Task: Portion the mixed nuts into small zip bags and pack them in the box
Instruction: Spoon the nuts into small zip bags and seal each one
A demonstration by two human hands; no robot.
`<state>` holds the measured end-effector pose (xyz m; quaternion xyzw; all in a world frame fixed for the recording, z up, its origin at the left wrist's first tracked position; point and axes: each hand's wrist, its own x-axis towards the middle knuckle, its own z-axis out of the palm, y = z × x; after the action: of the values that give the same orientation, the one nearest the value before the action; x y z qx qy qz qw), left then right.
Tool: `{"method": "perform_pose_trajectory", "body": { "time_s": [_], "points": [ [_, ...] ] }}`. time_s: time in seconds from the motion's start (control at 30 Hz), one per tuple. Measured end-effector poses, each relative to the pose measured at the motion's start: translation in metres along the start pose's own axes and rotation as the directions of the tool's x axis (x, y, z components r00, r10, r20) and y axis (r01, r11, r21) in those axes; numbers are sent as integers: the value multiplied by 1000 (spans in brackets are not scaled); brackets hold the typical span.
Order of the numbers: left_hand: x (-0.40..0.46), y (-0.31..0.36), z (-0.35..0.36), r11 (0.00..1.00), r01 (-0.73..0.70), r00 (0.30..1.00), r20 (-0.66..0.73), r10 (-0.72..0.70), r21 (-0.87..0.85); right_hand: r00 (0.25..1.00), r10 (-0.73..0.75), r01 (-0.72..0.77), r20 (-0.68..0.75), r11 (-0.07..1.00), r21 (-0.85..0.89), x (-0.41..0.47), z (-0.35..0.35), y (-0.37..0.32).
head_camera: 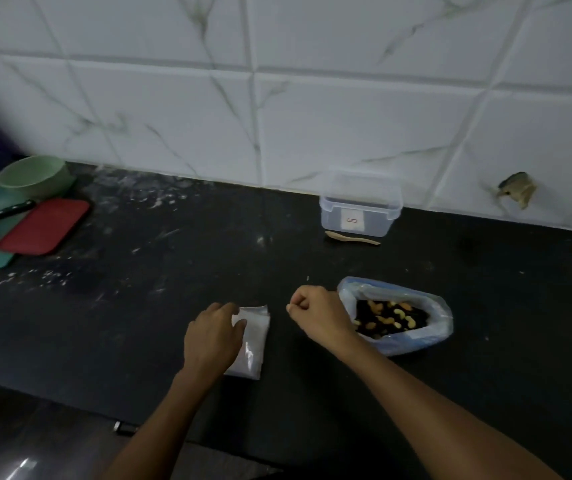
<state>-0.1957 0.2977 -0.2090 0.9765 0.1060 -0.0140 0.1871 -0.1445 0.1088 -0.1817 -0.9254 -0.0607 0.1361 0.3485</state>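
We are resting our left hand (213, 336) on the zip bags (251, 344), fingers loosely spread, probably pinning the stack for peeling one off. Our right hand (315, 315) is hovering just beside it, fingers curled; whether pinching anything, we cannot tell. The nuts (390, 318) are sitting in an open bag (412, 341) on the table (139, 323), the box (360, 207) waiting behind, its label unreadable.

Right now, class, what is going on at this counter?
A person works at a dark counter. The left hand rests on a stack of small zip bags. The right hand is curled beside an open bag of mixed nuts. A clear box waits by the wall, a wooden spoon before it.
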Motion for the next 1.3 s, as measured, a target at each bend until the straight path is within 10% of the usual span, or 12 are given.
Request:
{"method": "perform_pose_trajectory", "body": {
  "time_s": [0.57,1.3],
  "points": [
    [-10,-5,20,984,141,990,41,-137,-110,968,209,-215,137,976,27,16,65,-15],
    [-1,-1,4,982,130,990,-40,-137,-138,988,-9,5,156,1000,28,6,39,-17]
  ]
}}
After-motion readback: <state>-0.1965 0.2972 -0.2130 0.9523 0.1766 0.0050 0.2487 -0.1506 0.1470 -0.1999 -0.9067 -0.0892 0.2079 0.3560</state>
